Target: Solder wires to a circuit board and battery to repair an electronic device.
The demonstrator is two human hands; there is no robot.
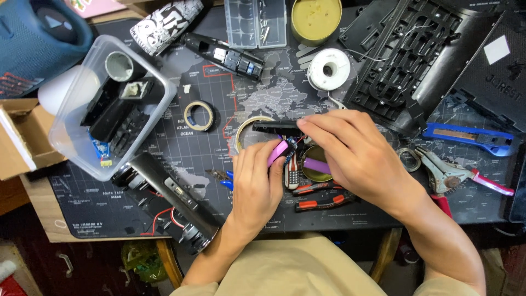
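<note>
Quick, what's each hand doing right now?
Left hand: closed on a purple cylinder.
Right hand: fingers curled over a small black part; grip unclear.

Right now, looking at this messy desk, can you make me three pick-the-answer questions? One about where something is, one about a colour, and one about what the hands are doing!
1. Where is the blue utility knife?
A. Inside the clear plastic tub
B. On the mat at the right side
C. Under the speaker

2. What colour is the small cylinder by the left hand?
A. Purple
B. Green
C. White

3. What are the two hands doing?
A. Resting flat and apart
B. Meeting over a small part in the middle of the mat
C. Lifting the tub

Answers:
1 B: the knife lies on the mat right of the right hand, far from the clear plastic tub.
2 A: the cylinder between the left fingers is bright purple.
3 B: both hands come together over a small part with wires.
</note>
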